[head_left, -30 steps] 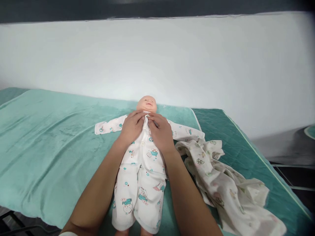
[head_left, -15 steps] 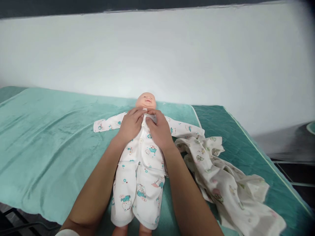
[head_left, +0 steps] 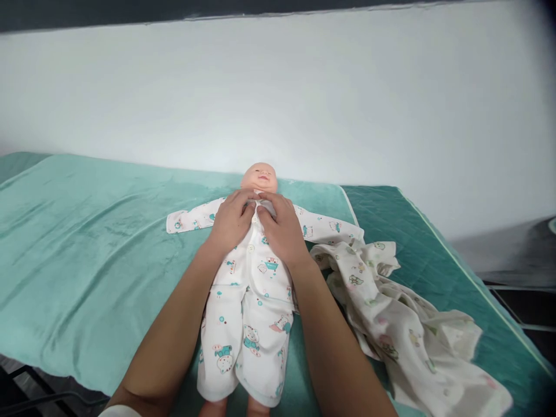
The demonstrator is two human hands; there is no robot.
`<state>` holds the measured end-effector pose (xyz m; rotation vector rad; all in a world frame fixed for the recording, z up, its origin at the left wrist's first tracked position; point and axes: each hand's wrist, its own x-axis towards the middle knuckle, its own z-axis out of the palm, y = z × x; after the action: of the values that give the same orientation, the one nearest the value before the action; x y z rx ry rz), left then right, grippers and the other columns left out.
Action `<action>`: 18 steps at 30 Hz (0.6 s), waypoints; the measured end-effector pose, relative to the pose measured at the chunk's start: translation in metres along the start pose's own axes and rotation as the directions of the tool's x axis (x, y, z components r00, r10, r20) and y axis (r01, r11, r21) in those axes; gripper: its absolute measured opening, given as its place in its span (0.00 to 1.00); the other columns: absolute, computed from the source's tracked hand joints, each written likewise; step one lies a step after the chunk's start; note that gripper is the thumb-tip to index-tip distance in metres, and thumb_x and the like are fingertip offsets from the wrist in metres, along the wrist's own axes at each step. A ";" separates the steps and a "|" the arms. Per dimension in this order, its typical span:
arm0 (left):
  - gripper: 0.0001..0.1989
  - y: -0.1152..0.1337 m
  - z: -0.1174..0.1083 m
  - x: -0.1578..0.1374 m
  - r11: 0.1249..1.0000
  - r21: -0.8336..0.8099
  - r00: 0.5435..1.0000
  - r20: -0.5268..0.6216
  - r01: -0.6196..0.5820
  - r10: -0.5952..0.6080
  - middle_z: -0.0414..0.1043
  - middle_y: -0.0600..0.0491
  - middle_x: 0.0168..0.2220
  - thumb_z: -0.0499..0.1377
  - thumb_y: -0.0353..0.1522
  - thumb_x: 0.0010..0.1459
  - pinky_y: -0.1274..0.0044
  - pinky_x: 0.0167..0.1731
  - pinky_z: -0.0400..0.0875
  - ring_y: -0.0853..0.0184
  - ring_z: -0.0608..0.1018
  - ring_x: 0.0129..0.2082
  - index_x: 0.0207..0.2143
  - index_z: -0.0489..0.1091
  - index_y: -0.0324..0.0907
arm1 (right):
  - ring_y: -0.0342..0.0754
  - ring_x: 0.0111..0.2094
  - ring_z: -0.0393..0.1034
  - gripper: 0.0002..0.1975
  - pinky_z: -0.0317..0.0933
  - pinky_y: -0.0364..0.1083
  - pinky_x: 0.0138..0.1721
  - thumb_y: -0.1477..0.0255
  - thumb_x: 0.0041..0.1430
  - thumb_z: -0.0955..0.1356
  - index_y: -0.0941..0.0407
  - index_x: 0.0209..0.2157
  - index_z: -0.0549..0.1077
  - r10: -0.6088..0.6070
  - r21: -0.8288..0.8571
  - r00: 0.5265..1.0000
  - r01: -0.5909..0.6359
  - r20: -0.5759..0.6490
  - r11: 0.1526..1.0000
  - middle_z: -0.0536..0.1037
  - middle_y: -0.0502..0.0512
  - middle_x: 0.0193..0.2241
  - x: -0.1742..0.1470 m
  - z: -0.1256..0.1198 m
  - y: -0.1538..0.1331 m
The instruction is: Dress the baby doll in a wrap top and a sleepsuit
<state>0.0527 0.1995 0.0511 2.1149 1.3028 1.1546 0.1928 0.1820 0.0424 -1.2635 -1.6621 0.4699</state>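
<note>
A baby doll (head_left: 260, 176) lies on its back, dressed in a white printed buttoned shirt (head_left: 269, 263) and matching pants (head_left: 243, 341). My left hand (head_left: 236, 217) and my right hand (head_left: 280, 223) meet at the shirt's collar, just below the doll's chin. On both, the fingers curl over the top of the shirt front, with the thumbs lower on the chest either side of the button line. The fingertips partly hide the collar and top button. Lower buttons show fastened. Both sleeves stretch out sideways, and the doll's feet run off the bottom edge.
A light green blanket (head_left: 108, 231) covers the bed, over a darker green quilted cover (head_left: 421, 260) at the right. Beside my right forearm lies a crumpled white printed garment (head_left: 403, 324). Behind the bed rises a white wall (head_left: 278, 98).
Both hands stay at the collar, the left fingertips reaching slightly further across it towards the right hand. The whole view has shifted a little.
</note>
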 end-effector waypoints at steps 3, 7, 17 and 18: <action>0.14 0.000 0.000 0.000 0.999 -0.025 0.999 -0.033 0.032 -0.033 0.74 0.49 0.53 0.50 0.30 0.64 0.67 0.59 0.66 0.61 0.73 0.56 0.46 0.73 0.44 | 0.56 0.55 0.64 0.14 0.58 0.58 0.57 0.70 0.63 0.62 0.51 0.48 0.73 0.007 0.020 1.000 -0.007 -0.016 1.000 0.76 0.55 0.50 0.000 0.000 0.000; 0.13 -0.001 0.000 0.001 0.999 -0.049 0.999 -0.030 0.015 -0.017 0.74 0.50 0.54 0.51 0.30 0.64 0.68 0.60 0.65 0.62 0.73 0.57 0.42 0.75 0.45 | 0.55 0.53 0.65 0.12 0.58 0.57 0.56 0.72 0.62 0.62 0.52 0.45 0.73 0.011 0.031 0.999 -0.009 -0.053 0.999 0.77 0.55 0.48 0.000 0.001 0.001; 0.06 0.005 -0.001 -0.011 0.984 -0.171 0.995 -0.080 0.052 -0.067 0.75 0.50 0.51 0.55 0.32 0.64 0.68 0.58 0.67 0.63 0.75 0.55 0.36 0.72 0.45 | 0.52 0.49 0.68 0.09 0.59 0.52 0.52 0.73 0.61 0.63 0.52 0.39 0.74 0.029 0.126 0.993 -0.014 -0.118 0.992 0.77 0.53 0.43 0.000 -0.001 0.005; 0.05 0.006 -0.002 -0.013 0.980 -0.185 0.994 -0.075 0.071 -0.086 0.75 0.50 0.52 0.55 0.32 0.63 0.68 0.58 0.67 0.62 0.75 0.55 0.35 0.71 0.44 | 0.52 0.49 0.68 0.08 0.59 0.52 0.52 0.73 0.60 0.64 0.52 0.38 0.73 0.026 0.141 0.993 -0.010 -0.111 0.990 0.78 0.52 0.43 0.000 -0.002 0.006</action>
<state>0.0515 0.1852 0.0513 1.8873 1.2525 1.2876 0.1972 0.1840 0.0391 -1.1802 -1.4983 0.5082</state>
